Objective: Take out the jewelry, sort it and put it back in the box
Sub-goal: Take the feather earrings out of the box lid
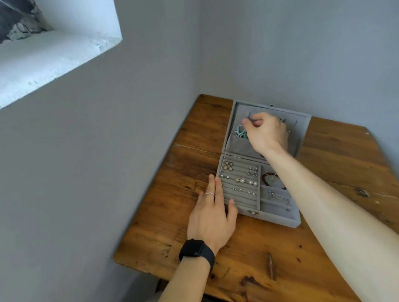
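- Left hand (212,213) is laid flat, fingers straight, touching the left side of the box (274,219).
- Right hand (268,132) is stretched into the open lid (304,125), fingertips pinched on the blue beads (240,132).
- Beads are kept at the lid's left end, far from the left hand.

Clearance around the open jewelry box (272,219). The box lies near the far corner of the wooden table (254,263), its lid (303,133) tilted back toward the rear wall (305,41). The narrow strip between the box and the side wall (96,161) is taken by the left hand (212,216), fingers straight along the box's left rim. The right forearm (321,199) crosses above the right-hand compartments. The right hand (268,133) fills the lid, pinching a turquoise beaded piece (240,131). Bare wood lies open in front and to the right.
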The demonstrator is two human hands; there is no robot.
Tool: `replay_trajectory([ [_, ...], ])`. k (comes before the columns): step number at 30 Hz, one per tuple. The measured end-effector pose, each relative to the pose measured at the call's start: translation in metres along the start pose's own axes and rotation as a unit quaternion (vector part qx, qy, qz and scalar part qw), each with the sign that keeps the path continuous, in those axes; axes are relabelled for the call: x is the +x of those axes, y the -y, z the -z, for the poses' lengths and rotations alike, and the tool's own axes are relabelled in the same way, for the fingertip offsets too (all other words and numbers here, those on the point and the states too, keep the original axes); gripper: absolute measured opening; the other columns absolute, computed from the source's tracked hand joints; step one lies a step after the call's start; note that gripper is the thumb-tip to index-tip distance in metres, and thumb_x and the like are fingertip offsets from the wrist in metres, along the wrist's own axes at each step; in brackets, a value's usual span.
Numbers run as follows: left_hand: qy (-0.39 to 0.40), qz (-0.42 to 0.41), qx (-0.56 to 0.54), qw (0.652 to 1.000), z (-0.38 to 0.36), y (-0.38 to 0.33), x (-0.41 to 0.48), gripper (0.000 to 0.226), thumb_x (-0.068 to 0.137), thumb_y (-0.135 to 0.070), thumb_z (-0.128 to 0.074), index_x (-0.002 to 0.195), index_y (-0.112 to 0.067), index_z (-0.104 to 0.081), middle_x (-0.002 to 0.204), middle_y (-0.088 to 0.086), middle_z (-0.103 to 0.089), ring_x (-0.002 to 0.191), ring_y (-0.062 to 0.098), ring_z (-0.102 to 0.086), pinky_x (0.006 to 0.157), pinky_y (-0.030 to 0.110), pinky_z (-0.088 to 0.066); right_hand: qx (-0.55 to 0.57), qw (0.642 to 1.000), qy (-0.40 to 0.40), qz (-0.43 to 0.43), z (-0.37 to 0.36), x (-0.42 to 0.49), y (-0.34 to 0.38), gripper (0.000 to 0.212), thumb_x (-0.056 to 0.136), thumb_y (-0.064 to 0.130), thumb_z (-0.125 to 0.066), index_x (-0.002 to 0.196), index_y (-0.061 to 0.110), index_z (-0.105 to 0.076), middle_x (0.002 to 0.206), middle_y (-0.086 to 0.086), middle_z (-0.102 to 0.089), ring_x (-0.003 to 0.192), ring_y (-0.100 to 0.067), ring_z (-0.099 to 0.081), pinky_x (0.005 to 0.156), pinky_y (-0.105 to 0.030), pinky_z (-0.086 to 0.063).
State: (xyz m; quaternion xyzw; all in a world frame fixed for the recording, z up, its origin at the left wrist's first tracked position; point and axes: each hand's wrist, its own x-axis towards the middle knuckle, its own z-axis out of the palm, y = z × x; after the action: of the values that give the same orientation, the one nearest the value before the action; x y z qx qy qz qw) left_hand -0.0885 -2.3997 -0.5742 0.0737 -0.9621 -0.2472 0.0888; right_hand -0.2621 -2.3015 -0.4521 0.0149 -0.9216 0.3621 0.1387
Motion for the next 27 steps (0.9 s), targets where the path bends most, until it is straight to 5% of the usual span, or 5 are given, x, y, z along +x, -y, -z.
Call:
replay_trajectory([
  [8,-0.012,-0.007,-0.003,1.000,0.000,0.004,-0.002,0.068,0.102,-0.053,-0.025,0.160,-0.024,-0.004,0.167,-0.006,0.000,0.147,0.028,-0.030,0.114,0.035,-0.034,0.010,0.994,0.014,-0.106,-0.016,0.011,0.008,0.027,0.086,0.054,-0.067,0.095,0.029,-0.074,0.104,0.000,-0.073,0.104,-0.027,-0.065,0.077,-0.027,-0.041],
  [13,-0.015,-0.006,-0.003,1.000,-0.001,0.005,-0.002,0.069,0.102,-0.053,-0.025,0.160,-0.022,-0.006,0.167,-0.004,-0.002,0.146,0.028,-0.033,0.115,0.035,-0.033,0.098,0.984,0.042,-0.142,-0.010,0.013,0.013,0.027,0.077,0.047,-0.068,0.064,0.025,-0.065,0.070,0.006,-0.068,0.075,-0.022,-0.068,0.070,-0.028,-0.052],
  [17,-0.015,-0.006,-0.011,1.000,-0.002,0.005,-0.002,0.069,0.101,-0.053,-0.026,0.160,-0.022,-0.007,0.167,-0.004,-0.003,0.146,0.029,-0.032,0.115,0.035,-0.033,0.145,0.970,0.043,-0.190,-0.007,0.014,0.018,0.024,0.071,0.046,-0.070,0.066,0.023,-0.072,0.071,0.001,-0.073,0.051,-0.013,-0.065,0.050,-0.024,-0.056],
  [20,-0.018,-0.008,-0.013,1.000,-0.002,0.005,-0.003,0.069,0.101,-0.053,-0.026,0.160,-0.021,-0.008,0.166,-0.003,-0.005,0.145,0.028,-0.034,0.115,0.034,-0.030,0.130,0.973,0.043,-0.184,-0.007,0.016,0.018,0.025,0.072,0.046,-0.068,0.065,0.023,-0.072,0.063,0.006,-0.070,0.041,-0.008,-0.063,0.056,-0.030,-0.062],
  [27,-0.034,-0.008,-0.013,0.999,-0.001,0.004,-0.003,0.068,0.101,-0.051,-0.031,0.159,-0.018,-0.018,0.165,0.000,-0.014,0.141,0.028,-0.042,0.113,0.036,-0.034,0.242,0.939,0.060,-0.237,-0.007,0.019,0.019,0.011,0.076,0.028,-0.078,0.075,0.019,-0.072,0.078,-0.001,-0.072,0.066,-0.012,-0.065,0.047,-0.020,-0.051],
])
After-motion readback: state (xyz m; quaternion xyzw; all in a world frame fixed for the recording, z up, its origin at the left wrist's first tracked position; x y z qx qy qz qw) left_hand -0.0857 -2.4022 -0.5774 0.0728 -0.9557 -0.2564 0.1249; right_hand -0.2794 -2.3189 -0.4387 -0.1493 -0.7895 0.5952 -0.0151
